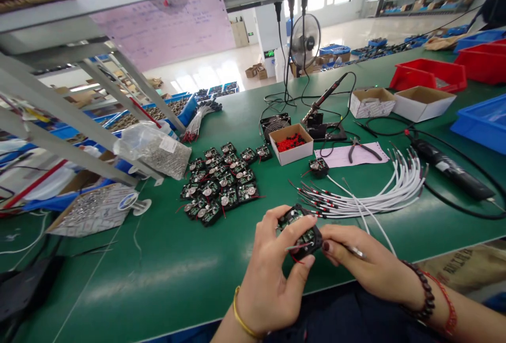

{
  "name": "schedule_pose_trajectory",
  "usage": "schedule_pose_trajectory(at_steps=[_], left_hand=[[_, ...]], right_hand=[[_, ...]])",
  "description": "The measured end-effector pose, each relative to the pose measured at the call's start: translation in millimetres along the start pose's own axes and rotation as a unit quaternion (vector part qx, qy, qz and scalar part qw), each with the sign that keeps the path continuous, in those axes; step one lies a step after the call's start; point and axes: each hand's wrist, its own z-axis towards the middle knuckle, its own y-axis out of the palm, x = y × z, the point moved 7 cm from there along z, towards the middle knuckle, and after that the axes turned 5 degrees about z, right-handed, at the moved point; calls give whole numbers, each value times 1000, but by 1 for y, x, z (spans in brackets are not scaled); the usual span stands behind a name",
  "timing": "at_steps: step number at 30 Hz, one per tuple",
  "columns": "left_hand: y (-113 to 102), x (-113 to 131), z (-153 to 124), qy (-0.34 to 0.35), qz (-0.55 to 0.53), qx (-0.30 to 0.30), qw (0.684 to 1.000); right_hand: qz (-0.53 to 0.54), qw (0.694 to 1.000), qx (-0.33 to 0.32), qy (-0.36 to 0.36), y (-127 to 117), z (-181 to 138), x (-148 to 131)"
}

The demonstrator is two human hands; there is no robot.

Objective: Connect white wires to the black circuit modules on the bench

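My left hand (272,269) grips a small black module with a green circuit board (301,232) near the front edge of the green table (166,269). My right hand (363,264) pinches a thin metal tool (356,251) against the module's right side. A white wire runs from between the hands toward a fanned bundle of white wires with red-tipped ends (367,195) just beyond them. To the upper left lies a cluster of several matching modules (221,182). One more module (318,167) sits alone by a pink paper.
An open box of red parts (291,143), a soldering iron on its stand (324,101), pliers (363,149), a small fan (274,123), a black tool with cable (450,168), a bag of small metal parts (154,148), cardboard boxes (422,101), and red and blue bins (429,74) surround the area.
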Motion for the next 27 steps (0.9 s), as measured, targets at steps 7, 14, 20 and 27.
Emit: schedule_pose_trajectory(at_steps=[7,14,20,27], left_hand=[[-5,18,-4,9,37,-4,999],[-6,-46,37,-76,-34,-32,996],[20,-125,123,-136,-58,-66,987],[45,-137,155,-91,-105,-164,977]], right_hand=[[-44,999,2,-28,1,-3,-1],[-187,968,-163,43,6,-26,-7],[-220,968,-107,64,-47,-36,-1],[-424,889,104,138,-153,-13,73]])
